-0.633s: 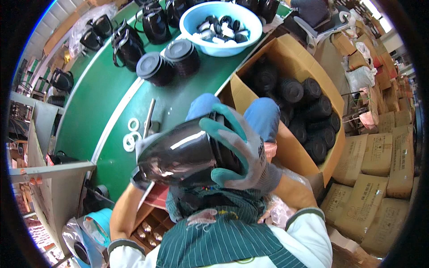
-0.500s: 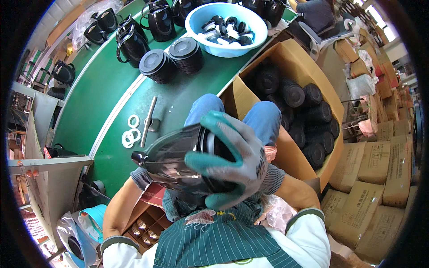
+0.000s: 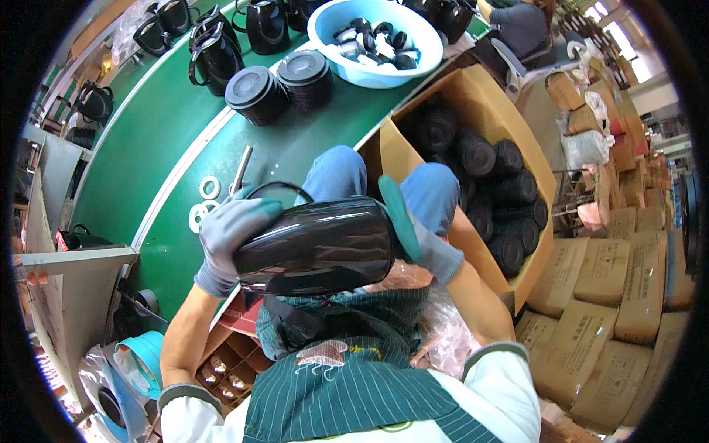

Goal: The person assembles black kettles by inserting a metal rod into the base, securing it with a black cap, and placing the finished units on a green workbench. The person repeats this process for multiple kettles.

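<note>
A glossy black jug (image 3: pixel 325 247) lies on its side above my lap, held between my gloved hands. My left hand (image 3: pixel 238 232) is wrapped round its left end, and the curved handle (image 3: pixel 279 184) rises at the far side. My right hand (image 3: pixel 430 249) is at the other end, its green-coated fingers straight and pressed against the jug; part of the palm side is hidden. Beyond my left hand, several white rings (image 3: pixel 210 187) and a metal rod (image 3: pixel 241 170) lie on the green work surface (image 3: pixel 173 251).
Two stacks of black lids (image 3: pixel 255 90) stand ahead, beside a light-blue basin (image 3: pixel 369 77) of small black and white parts. More black jugs (image 3: pixel 216 59) stand behind. An open carton (image 3: pixel 476 251) of black stacks is at my right; sealed cartons (image 3: pixel 583 340) lie farther right. A partitioned box (image 3: pixel 244 347) sits lower left.
The jug has turned to lie level across my lap. My right hand has moved right and down to its end, and my left hand, hidden before, now shows on the left end.
</note>
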`<state>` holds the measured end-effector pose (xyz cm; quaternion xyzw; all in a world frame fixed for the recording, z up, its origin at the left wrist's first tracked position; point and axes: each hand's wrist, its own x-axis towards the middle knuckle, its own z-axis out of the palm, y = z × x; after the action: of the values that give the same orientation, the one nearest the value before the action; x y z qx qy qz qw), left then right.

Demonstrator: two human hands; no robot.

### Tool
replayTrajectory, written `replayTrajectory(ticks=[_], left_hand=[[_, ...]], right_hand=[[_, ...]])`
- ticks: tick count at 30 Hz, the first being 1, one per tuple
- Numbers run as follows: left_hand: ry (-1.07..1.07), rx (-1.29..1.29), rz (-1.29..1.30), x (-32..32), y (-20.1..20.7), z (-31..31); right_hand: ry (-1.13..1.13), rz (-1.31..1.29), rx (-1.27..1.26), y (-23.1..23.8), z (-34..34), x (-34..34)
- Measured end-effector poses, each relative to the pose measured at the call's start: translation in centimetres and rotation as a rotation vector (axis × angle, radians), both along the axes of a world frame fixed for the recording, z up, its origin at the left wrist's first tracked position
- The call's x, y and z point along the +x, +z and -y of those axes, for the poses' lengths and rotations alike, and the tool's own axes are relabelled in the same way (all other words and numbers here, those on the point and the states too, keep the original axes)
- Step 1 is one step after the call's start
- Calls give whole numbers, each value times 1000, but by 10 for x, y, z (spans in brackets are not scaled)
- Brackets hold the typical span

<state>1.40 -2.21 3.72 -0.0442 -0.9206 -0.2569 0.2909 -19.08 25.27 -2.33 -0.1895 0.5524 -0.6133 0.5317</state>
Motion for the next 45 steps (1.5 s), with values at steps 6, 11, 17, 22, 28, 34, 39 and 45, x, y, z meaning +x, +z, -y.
replayTrajectory(ticks=[6,11,17,22,28,34,39,45], left_hand=[[84,1145,503,18,-73,18],[66,-59,-122,-7,8,2],[172,951,261,11,-44,5],[-97,1777,339,32,-109,9],[187,814,281,1,-21,-6],[233,270,186,4,-8,1],[200,114,271,-18,35,-29],[-338,239,172,-44,77,-44]], right_hand=[[-44,-607,-156,63,6,36],[-113,-838,-318,45,11,22],[-11,-1193,-488,54,9,22],[-67,-1162,-613,48,22,22],[-99,-1038,-629,16,-5,38],[-150,-615,-606,-28,-19,30],[-314,-158,-570,-64,-32,25],[-457,480,-496,-65,-45,12]])
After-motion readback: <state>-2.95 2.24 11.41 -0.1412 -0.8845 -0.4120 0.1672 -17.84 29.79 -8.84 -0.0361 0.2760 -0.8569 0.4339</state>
